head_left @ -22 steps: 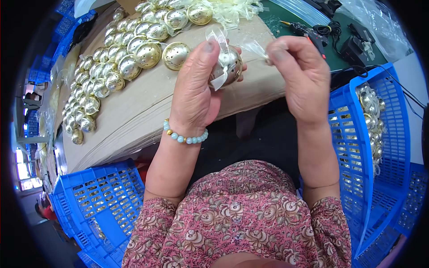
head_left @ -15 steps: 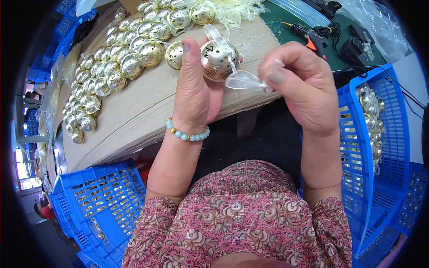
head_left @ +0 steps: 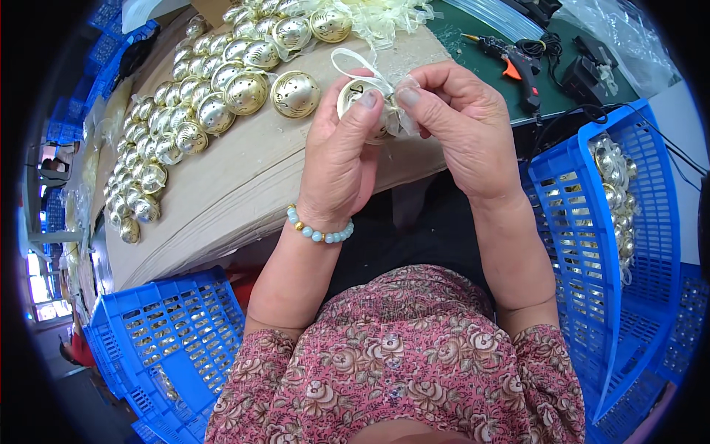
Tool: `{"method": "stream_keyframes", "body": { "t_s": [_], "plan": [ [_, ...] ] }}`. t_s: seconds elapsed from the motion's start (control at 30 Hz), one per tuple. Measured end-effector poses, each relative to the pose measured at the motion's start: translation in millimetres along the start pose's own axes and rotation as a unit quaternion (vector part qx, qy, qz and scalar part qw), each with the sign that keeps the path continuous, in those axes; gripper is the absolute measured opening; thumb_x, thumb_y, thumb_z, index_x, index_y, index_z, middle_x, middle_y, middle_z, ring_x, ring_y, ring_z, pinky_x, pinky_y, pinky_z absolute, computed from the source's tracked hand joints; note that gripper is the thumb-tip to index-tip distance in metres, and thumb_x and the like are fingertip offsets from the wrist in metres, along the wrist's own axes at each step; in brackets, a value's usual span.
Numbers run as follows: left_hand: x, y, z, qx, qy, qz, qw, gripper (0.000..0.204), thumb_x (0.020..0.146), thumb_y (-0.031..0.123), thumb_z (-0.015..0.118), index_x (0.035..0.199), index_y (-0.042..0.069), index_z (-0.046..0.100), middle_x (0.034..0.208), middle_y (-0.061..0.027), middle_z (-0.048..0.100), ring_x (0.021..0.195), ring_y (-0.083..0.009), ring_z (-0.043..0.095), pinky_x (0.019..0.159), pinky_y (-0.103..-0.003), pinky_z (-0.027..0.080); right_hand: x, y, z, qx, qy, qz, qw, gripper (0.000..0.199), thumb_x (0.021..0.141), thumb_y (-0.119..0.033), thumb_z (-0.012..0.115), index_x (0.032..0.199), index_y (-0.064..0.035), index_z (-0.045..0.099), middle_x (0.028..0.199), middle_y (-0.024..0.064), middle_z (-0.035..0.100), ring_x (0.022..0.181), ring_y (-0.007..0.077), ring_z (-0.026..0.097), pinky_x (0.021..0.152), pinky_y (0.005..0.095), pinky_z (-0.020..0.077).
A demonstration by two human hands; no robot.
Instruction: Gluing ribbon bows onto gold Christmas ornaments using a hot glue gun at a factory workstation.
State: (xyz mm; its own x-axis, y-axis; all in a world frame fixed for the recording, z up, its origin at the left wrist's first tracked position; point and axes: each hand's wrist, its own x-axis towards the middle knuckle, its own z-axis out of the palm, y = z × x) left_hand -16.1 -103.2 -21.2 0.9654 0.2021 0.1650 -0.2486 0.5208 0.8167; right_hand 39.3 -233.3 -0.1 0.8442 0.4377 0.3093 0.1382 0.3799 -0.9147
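My left hand [head_left: 342,140] is closed round a shiny gold bell ornament [head_left: 353,95], its thumb pressing on the near side and its fingers hidden behind. A sheer white ribbon [head_left: 364,62] loops up from the top of the bell. Pinched between thumb and fingers, the ribbon's gathered bow is in my right hand [head_left: 466,122], close against the bell. Just left of my left hand, a single gold bell [head_left: 295,94] lies on the cardboard [head_left: 244,166]. Most of the held bell is covered by my fingers and the bow.
Rows of gold bells [head_left: 194,96] cover the table's left side. Pale ribbon bows [head_left: 388,22] lie in a pile at the back. A glue gun [head_left: 518,70] with its cord rests on a green mat at right. Blue crates stand left [head_left: 166,325] and right [head_left: 580,244], the right one holding bells.
My right hand has moved left, bringing the ribbon bow against the bell. My left thumb has come down over the bell. The ribbon loop now stands up above it.
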Motion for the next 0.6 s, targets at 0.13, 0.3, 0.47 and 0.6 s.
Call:
{"method": "stream_keyframes", "body": {
  "t_s": [0.13,0.3,0.47,0.6],
  "plan": [
    [0.2,1.3,5.0,-0.035,0.009,-0.004,0.999,0.034,0.095,0.022,0.05,0.122,0.003,0.05,0.115,-0.0048,0.058,0.107,-0.0156,0.054,0.095,-0.034,0.041,1.0,3.7,-1.2,0.02,0.01,0.014,1.0,0.011,0.086,-0.01,0.066,0.093,-0.0029,0.064,0.075,-0.0026,0.059,0.064,0.0025,0.049,0.057,0.0168,0.0393],
    [1.4,-0.1,3.0,-0.067,0.021,-0.018,0.997,0.033,0.094,0.023,0.049,0.119,0.002,0.052,0.112,-0.0057,0.059,0.106,-0.017,0.056,0.095,-0.036,0.043,1.7,7.5,1.6,0.02,0.031,0.005,0.999,0.011,0.085,-0.008,0.067,0.092,-0.0012,0.064,0.075,-0.0018,0.06,0.065,0.0022,0.051,0.058,0.0162,0.04],
    [4.0,-3.3,-4.1,-0.102,0.035,-0.012,0.994,0.031,0.094,0.023,0.048,0.115,0.002,0.054,0.109,-0.0068,0.061,0.102,-0.0188,0.059,0.091,-0.037,0.046,-0.3,5.4,14.6,0.015,0.042,-0.019,0.999,0.009,0.083,-0.004,0.067,0.09,0.0008,0.065,0.077,0.001,0.064,0.069,0.0039,0.056,0.061,0.0173,0.0451],
    [6.3,2.7,-1.2,-0.146,0.046,-0.042,0.987,0.029,0.093,0.019,0.044,0.108,-0.001,0.057,0.098,-0.009,0.062,0.089,-0.0173,0.061,0.082,-0.033,0.051,-1.0,1.5,22.6,-0.033,0.061,-0.033,0.997,0.006,0.082,-0.002,0.067,0.085,0.0024,0.066,0.076,0.0022,0.065,0.07,0.0044,0.058,0.062,0.0182,0.047]
  ]
}}
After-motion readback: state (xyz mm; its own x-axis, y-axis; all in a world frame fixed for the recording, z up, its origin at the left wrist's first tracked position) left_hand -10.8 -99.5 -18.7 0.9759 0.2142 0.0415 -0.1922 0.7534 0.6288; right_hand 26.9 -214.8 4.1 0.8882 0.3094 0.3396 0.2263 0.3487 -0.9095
